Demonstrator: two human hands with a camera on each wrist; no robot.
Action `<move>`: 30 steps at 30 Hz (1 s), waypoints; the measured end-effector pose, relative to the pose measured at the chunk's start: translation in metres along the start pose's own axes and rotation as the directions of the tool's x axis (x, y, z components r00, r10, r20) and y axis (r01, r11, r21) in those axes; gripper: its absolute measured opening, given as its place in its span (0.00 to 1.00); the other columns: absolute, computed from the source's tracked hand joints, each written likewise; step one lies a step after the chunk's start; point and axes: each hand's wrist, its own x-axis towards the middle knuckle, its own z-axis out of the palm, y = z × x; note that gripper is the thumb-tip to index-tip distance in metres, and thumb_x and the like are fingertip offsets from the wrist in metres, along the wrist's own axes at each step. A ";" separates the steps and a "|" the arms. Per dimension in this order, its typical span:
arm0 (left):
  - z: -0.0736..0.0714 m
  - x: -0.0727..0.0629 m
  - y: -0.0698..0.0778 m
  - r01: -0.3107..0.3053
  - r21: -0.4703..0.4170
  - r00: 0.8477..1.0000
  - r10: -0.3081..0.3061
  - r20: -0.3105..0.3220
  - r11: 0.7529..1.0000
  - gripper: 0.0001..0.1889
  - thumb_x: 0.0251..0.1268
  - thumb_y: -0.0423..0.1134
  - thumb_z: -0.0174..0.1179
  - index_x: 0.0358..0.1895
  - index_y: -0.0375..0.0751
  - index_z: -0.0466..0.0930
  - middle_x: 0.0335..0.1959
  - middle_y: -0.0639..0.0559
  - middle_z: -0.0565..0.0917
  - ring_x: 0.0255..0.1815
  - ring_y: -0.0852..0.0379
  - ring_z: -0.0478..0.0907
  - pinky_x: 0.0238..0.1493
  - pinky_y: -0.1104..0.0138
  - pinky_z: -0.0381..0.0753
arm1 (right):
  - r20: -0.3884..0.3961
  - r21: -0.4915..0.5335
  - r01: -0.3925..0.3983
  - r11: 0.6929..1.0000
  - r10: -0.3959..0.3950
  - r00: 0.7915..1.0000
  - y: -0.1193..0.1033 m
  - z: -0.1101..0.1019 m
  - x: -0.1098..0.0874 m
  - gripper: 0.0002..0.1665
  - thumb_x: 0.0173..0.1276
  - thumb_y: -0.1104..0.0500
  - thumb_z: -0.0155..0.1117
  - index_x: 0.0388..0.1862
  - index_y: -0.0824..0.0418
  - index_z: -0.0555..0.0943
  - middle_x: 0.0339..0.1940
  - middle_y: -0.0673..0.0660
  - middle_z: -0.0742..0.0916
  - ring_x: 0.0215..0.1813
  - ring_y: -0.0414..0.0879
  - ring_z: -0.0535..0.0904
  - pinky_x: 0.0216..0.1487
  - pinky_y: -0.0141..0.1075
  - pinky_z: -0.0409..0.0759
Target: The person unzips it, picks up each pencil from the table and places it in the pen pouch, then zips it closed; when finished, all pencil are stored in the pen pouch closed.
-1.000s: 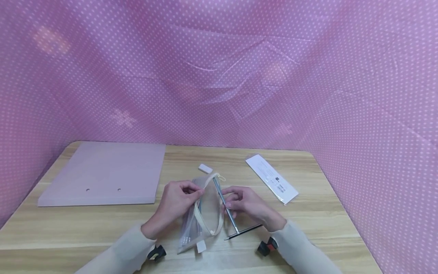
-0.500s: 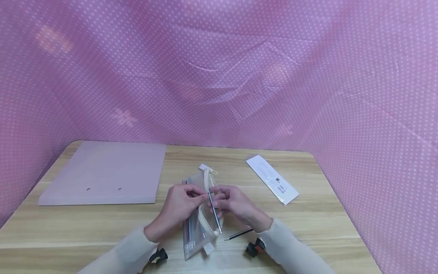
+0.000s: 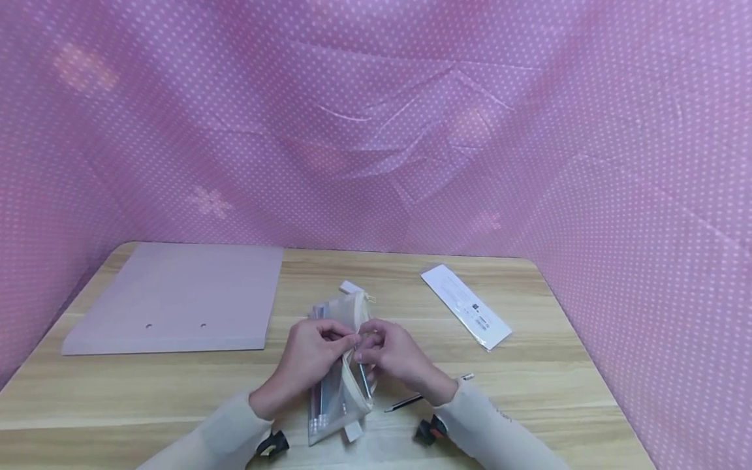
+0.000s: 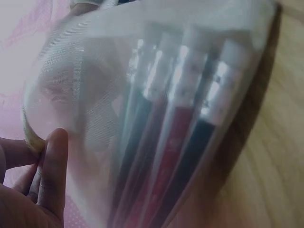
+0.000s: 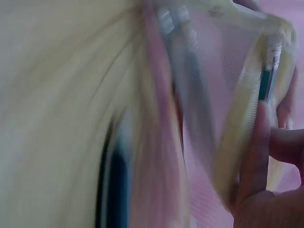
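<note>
A translucent mesh zip pouch point(image 3: 336, 406) stands tilted between the hands, its cream zip edge parted. My left hand point(image 3: 314, 352) pinches that edge between thumb and fingers. Several eraser-tipped pencils point(image 4: 178, 128), red and dark green, lie inside the mesh in the left wrist view. My right hand point(image 3: 396, 356) holds another pencil point(image 3: 364, 380) at the pouch mouth; its metal ferrule and green shaft show within the opening in the right wrist view. Under the right wrist, a dark pencil point(image 3: 405, 402) lies on the table, partly hidden.
A small white block point(image 3: 350, 287) sits behind the pouch, partly covered by it. Farther right lies a flat white package point(image 3: 467, 307) in clear wrap. A large pale board-like item point(image 3: 182, 294) with two holes occupies the table's left. Pink dotted cloth point(image 3: 376, 130) hangs around the table.
The right hand has moved left with its pencil, which slid from outside the zip edge into the pouch mouth. The pouch has turned slightly, and the left hand keeps its pinch.
</note>
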 end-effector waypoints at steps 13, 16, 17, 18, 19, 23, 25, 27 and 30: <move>-0.002 0.000 0.001 0.019 -0.099 1.000 -0.017 0.020 0.995 0.04 0.57 0.40 0.74 0.30 0.47 0.89 0.26 0.54 0.89 0.25 0.61 0.81 0.25 0.73 0.78 | 0.055 0.184 -0.059 0.981 0.050 0.997 0.002 0.000 0.003 0.17 0.67 0.71 0.61 0.55 0.72 0.76 0.32 0.50 0.89 0.33 0.38 0.86 0.30 0.29 0.86; -0.003 0.001 0.001 0.024 -0.123 0.999 -0.021 0.027 0.992 0.04 0.57 0.40 0.74 0.31 0.45 0.89 0.27 0.53 0.89 0.26 0.61 0.81 0.26 0.73 0.80 | 0.075 0.290 -0.090 0.953 0.072 0.995 -0.002 0.001 0.001 0.15 0.69 0.70 0.60 0.54 0.72 0.75 0.32 0.48 0.89 0.34 0.37 0.86 0.31 0.27 0.85; -0.003 0.001 0.001 0.023 -0.120 0.999 -0.020 0.025 0.992 0.04 0.57 0.40 0.74 0.32 0.46 0.89 0.27 0.53 0.89 0.26 0.61 0.81 0.26 0.73 0.80 | 0.076 0.294 -0.090 0.951 0.071 0.995 -0.003 0.002 0.000 0.15 0.70 0.70 0.60 0.54 0.72 0.75 0.32 0.48 0.89 0.34 0.37 0.86 0.31 0.27 0.85; -0.004 0.002 0.001 0.020 -0.119 1.000 -0.017 0.022 0.993 0.04 0.57 0.40 0.74 0.32 0.46 0.89 0.27 0.53 0.90 0.26 0.60 0.82 0.26 0.73 0.81 | 0.068 0.274 -0.079 0.958 0.063 0.996 -0.004 0.002 0.000 0.16 0.70 0.70 0.60 0.55 0.72 0.76 0.32 0.48 0.89 0.34 0.37 0.86 0.31 0.28 0.85; -0.005 0.002 0.001 0.016 -0.113 1.000 -0.014 0.019 0.993 0.04 0.57 0.40 0.74 0.32 0.46 0.89 0.27 0.53 0.90 0.26 0.60 0.82 0.26 0.73 0.81 | 0.052 0.238 -0.064 0.969 0.053 0.997 -0.005 0.002 0.000 0.18 0.69 0.70 0.62 0.57 0.72 0.76 0.32 0.48 0.89 0.34 0.38 0.86 0.31 0.28 0.85; -0.007 0.002 0.003 0.015 -0.104 1.000 -0.014 0.007 0.995 0.05 0.58 0.40 0.74 0.32 0.45 0.89 0.26 0.52 0.89 0.24 0.60 0.81 0.25 0.72 0.80 | -0.029 -0.006 -0.016 1.000 0.016 0.999 -0.004 0.004 -0.001 0.22 0.66 0.67 0.69 0.59 0.68 0.79 0.32 0.53 0.90 0.28 0.40 0.85 0.29 0.34 0.86; -0.008 0.001 0.003 0.008 -0.101 1.000 -0.008 0.003 0.995 0.05 0.57 0.40 0.74 0.32 0.43 0.89 0.26 0.51 0.89 0.23 0.61 0.80 0.24 0.73 0.80 | -0.065 -0.152 0.002 0.988 -0.013 0.998 -0.003 0.005 -0.001 0.21 0.64 0.63 0.72 0.56 0.63 0.82 0.29 0.54 0.90 0.25 0.41 0.85 0.27 0.35 0.86; -0.008 0.001 0.003 0.012 -0.100 1.000 -0.012 0.003 0.995 0.05 0.57 0.39 0.74 0.32 0.42 0.89 0.25 0.50 0.89 0.23 0.61 0.80 0.24 0.73 0.80 | -0.089 -0.267 0.015 0.964 -0.040 0.995 -0.002 0.005 -0.001 0.17 0.63 0.60 0.74 0.51 0.60 0.84 0.27 0.53 0.90 0.24 0.41 0.85 0.27 0.36 0.86; -0.008 0.003 0.001 0.006 -0.088 1.000 -0.006 0.002 0.996 0.03 0.57 0.37 0.74 0.32 0.42 0.90 0.27 0.50 0.90 0.22 0.62 0.80 0.24 0.73 0.79 | -0.106 -0.371 0.038 0.928 -0.082 0.991 -0.001 0.005 -0.001 0.12 0.63 0.57 0.75 0.44 0.57 0.85 0.25 0.49 0.90 0.25 0.40 0.85 0.27 0.33 0.85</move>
